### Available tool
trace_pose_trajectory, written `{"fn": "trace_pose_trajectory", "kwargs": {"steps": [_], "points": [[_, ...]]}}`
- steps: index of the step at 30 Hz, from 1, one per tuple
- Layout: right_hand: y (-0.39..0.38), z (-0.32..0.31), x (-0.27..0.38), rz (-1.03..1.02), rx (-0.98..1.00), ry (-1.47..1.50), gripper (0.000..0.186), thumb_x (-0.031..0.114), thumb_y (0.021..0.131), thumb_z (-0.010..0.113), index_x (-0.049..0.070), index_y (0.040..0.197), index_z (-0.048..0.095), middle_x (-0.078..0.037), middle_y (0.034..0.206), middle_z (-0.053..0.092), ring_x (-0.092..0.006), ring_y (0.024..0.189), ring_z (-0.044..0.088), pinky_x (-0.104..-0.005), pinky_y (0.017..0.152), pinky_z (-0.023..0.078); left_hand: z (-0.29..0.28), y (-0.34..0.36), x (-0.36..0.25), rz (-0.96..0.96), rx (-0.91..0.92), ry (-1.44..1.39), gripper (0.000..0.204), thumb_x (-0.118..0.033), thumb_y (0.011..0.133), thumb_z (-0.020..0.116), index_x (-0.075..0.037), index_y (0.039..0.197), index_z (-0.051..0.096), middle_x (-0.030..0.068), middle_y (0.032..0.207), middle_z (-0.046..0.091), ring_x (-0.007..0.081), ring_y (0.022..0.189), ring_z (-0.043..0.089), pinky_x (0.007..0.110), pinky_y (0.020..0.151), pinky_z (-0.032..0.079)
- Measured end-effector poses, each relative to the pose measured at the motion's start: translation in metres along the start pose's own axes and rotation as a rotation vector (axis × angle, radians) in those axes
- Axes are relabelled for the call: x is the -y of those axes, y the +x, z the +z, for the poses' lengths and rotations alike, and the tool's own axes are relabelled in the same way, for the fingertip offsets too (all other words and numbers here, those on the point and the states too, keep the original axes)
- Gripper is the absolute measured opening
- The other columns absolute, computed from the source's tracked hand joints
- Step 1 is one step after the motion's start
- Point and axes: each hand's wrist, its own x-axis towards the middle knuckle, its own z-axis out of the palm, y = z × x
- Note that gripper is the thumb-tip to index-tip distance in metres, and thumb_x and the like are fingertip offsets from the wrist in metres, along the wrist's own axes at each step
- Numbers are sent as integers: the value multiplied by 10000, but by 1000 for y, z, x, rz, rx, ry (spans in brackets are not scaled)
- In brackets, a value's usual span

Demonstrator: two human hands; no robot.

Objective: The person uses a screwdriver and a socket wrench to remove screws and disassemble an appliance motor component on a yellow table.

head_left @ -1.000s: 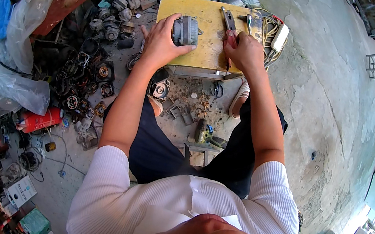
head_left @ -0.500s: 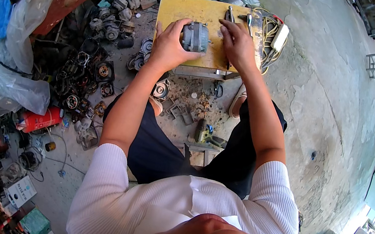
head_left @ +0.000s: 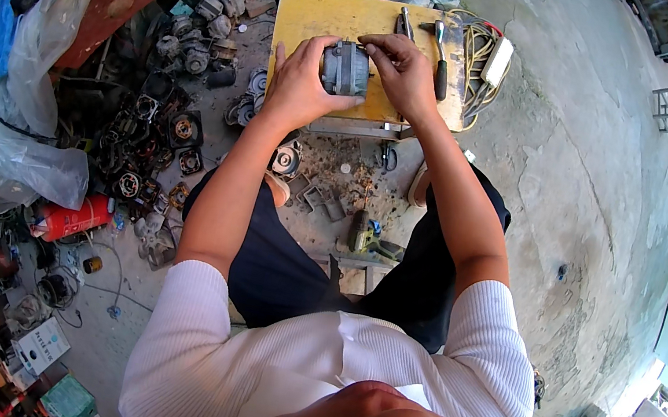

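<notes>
A small grey electric motor (head_left: 346, 69) lies on its side on the yellow tabletop (head_left: 311, 11). My left hand (head_left: 300, 73) is wrapped round its left end, thumb along the near side and fingers over the far side. At the motor's right end, my right hand (head_left: 404, 74) has its thumb and fingertips drawn together close to the casing. Whatever may be in that pinch is too small to make out. Just right of this hand lies a hammer (head_left: 442, 67) with a black handle. A metal hand tool (head_left: 405, 23) rests beyond my right fingers.
A coiled cable with a white power strip (head_left: 497, 61) hangs by the table's right edge. Below, a green cordless drill (head_left: 363, 236) stands between my legs. Heaps of motor parts (head_left: 162, 120) cover the floor on the left, near a red cylinder (head_left: 75, 218) and plastic sheeting (head_left: 30, 155).
My right hand has moved left from beside the hammer to the motor's right end, and its fingers have drawn together. The hammer's handle is now uncovered. My left hand stays on the motor.
</notes>
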Motion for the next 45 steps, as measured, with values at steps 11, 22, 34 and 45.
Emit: {"fn": "trace_pose_trajectory", "kwargs": {"steps": [11, 22, 34, 45], "points": [[0, 5, 5, 147, -45, -120, 298, 327, 894, 698, 59, 1010, 757, -160, 910, 692, -304, 800, 672, -379, 738, 517, -3, -2, -2, -46, 49, 42, 922, -445, 642, 887, -119, 1387, 452, 137, 1340, 567, 307, 1280, 518, 560, 1151, 192], [0, 4, 12, 71, -57, 41, 228, 208, 953, 661, 41, 1088, 734, -81, 929, 685, -169, 820, 642, -305, 746, 509, -2, -2, -2, -71, 63, 121, 958, -528, 635, 864, -140, 1411, 458, 102, 1350, 557, 295, 1303, 499, 691, 1144, 114], [0, 7, -3, 86, -48, 35, 227, 268, 902, 690, 103, 1038, 766, -129, 977, 702, -287, 840, 666, -379, 749, 516, -2, -2, -4, -76, 58, 105, 1036, -534, 637, 869, -155, 1471, 384, 125, 1380, 547, 318, 1318, 494, 688, 1152, 85], [-1, 2, 13, 166, -1, -106, 243, 256, 926, 689, 47, 1034, 751, -125, 968, 706, -205, 862, 670, -329, 749, 512, -1, -4, -2, -51, 28, 130, 953, -527, 628, 866, -150, 1393, 440, 99, 1322, 587, 297, 1289, 508, 703, 1129, 111]]}}
